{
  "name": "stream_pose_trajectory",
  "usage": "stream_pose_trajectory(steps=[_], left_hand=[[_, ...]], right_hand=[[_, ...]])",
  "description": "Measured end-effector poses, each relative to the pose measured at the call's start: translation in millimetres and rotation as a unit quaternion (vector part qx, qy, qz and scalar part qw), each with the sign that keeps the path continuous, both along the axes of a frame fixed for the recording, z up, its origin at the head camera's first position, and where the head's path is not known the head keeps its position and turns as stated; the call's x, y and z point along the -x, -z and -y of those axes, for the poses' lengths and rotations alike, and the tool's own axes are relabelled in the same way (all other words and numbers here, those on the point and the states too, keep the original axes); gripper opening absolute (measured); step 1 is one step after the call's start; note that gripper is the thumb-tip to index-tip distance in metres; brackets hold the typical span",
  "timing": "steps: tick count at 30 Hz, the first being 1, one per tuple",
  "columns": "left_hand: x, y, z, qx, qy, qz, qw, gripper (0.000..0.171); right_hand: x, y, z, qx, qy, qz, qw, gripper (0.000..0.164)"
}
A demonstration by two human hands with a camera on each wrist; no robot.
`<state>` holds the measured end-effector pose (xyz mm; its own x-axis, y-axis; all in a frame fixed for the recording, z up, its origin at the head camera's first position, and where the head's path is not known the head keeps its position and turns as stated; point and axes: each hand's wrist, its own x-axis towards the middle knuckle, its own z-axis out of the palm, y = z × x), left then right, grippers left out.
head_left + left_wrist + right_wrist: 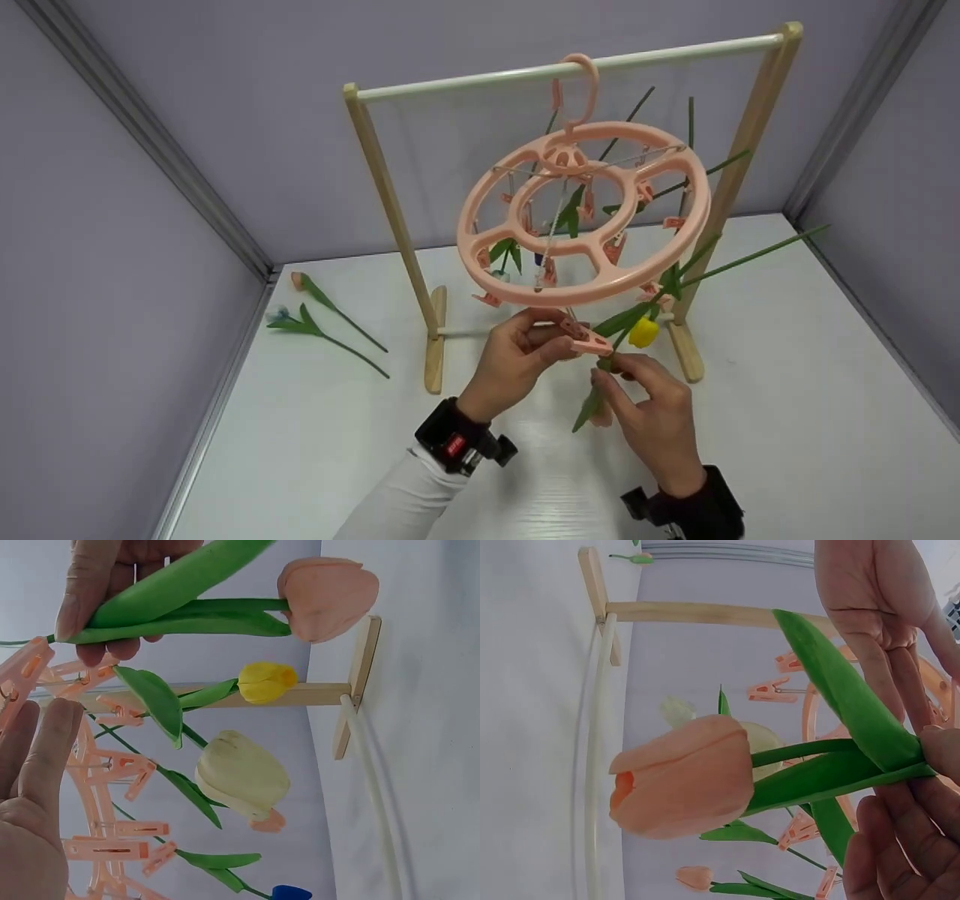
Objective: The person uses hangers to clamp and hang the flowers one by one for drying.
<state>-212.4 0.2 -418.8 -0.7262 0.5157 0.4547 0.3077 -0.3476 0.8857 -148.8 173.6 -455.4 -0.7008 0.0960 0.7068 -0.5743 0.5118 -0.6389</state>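
My left hand (502, 369) grips a pink clothespin (592, 343) that hangs from the round pink drying hanger (585, 294). Just right of it, my right hand (656, 420) pinches the green stem of a pink artificial tulip (682, 776) where its leaves begin. In the left wrist view the tulip's stem lies at the tip of the clothespin; whether the jaws bite on it I cannot tell. The flower points down. Close beside it hang a yellow tulip (643, 332) and a cream tulip (241, 774), head down.
The hanger hooks over the white bar (690, 54) of a wooden stand (390, 202). More clothespins (112, 849) and clipped tulips, one of them blue (291, 892), hang around the ring. On the white table at left lie a pink tulip (298, 281) and a pale blue tulip (277, 313).
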Motion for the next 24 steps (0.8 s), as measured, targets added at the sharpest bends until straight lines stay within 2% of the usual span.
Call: stream_pose_trajectory(steps=[5, 10, 18, 24], left_hand=[[-0.9, 4.1, -1, 0.005, -0.017, -0.011, 0.9998, 0.028], [-2.6, 8.8, -4, -0.014, -0.026, -0.003, 0.9995, 0.022], [-4.8, 11.8, -8, -0.045, -0.055, 0.004, 0.9975, 0.019], [-6.1, 11.3, -8, -0.05, -0.049, 0.023, 0.9973, 0.018]], right_hand=[[5.2, 5.4, -4, -0.003, -0.001, -0.001, 1.0, 0.03], [10.8, 14.0, -7, -0.006, -0.001, -0.003, 1.0, 0.032], [11.8, 11.6, -5, -0.009, -0.002, -0.005, 1.0, 0.03], [13.1, 9.5, -4, -0.003, -0.004, -0.008, 1.0, 0.033]])
